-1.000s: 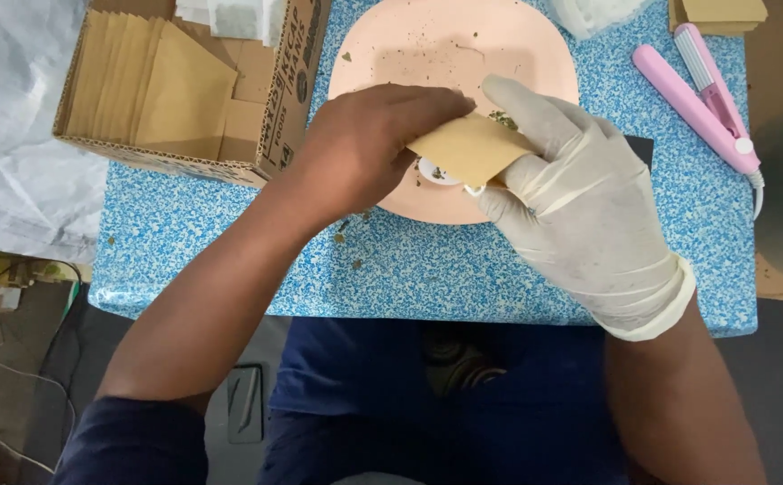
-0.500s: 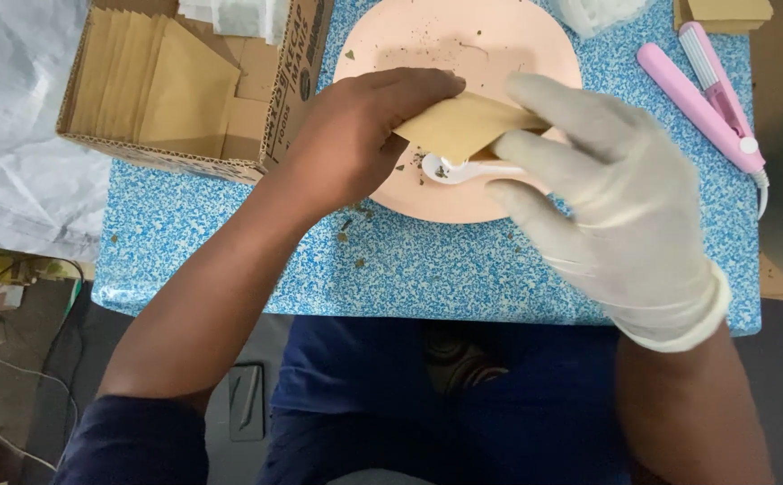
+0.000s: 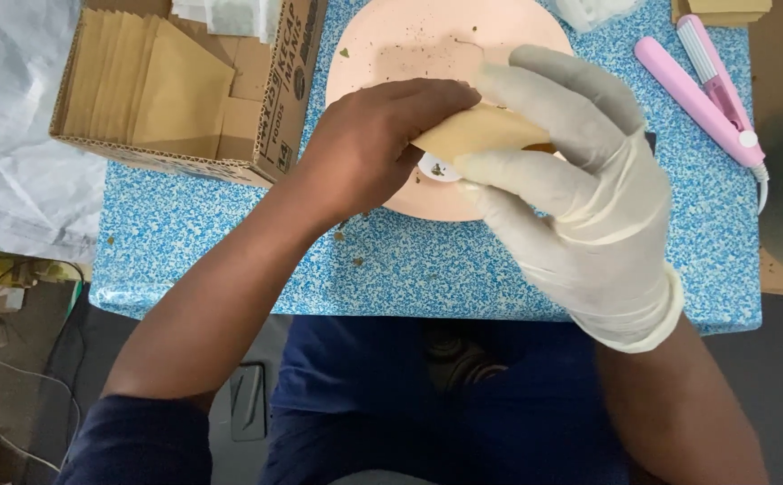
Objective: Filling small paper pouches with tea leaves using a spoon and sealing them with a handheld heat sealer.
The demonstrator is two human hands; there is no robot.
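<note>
While we hold the brown paper pouch (image 3: 481, 133) over the pink plate (image 3: 427, 45), bare left hand (image 3: 369, 148) pinching one end and gloved right hand (image 3: 589, 198) gripping the other, a tilt could spill crumbs onto the blue speckled table (image 3: 409, 260). Crowding us are the cardboard box (image 3: 185, 90) and pink sealer (image 3: 701, 90); a small white scoop (image 3: 436, 169) sits underneath.

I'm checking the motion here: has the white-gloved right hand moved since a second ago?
Yes. The white-gloved right hand has risen toward the far side of the round pink plate, lifting the tan paper pouch with it.
</note>
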